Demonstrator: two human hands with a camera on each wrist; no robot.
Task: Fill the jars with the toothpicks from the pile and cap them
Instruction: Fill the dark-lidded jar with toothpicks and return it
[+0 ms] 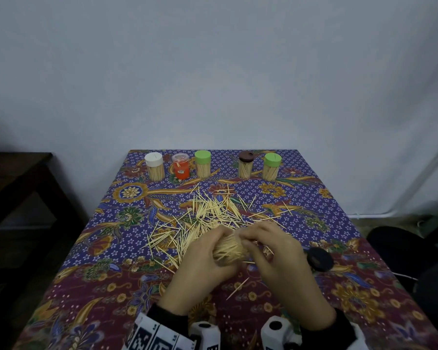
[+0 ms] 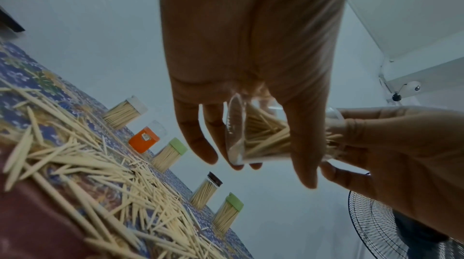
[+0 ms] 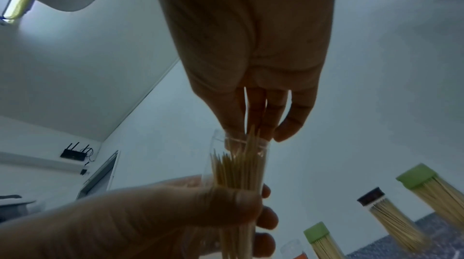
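My left hand (image 1: 210, 251) grips a clear uncapped jar (image 1: 229, 250) packed with toothpicks and tilts it so its mouth faces right. At that mouth my right hand (image 1: 253, 242) pinches a few toothpicks (image 3: 249, 124), whose tips reach into the jar (image 3: 238, 172). In the left wrist view my fingers (image 2: 198, 140) wrap the jar (image 2: 253, 140) near its base. The loose toothpick pile (image 1: 213, 210) lies on the patterned tablecloth just beyond both hands. A black cap (image 1: 319, 258) rests on the cloth right of my right hand.
Along the table's far edge stand several filled jars: white-capped (image 1: 154, 166), orange (image 1: 180, 166), green-capped (image 1: 202, 164), brown-capped (image 1: 245, 164), green-capped (image 1: 272, 166). A dark side table (image 1: 18, 173) is at the left, and a fan (image 2: 391, 227) at the right.
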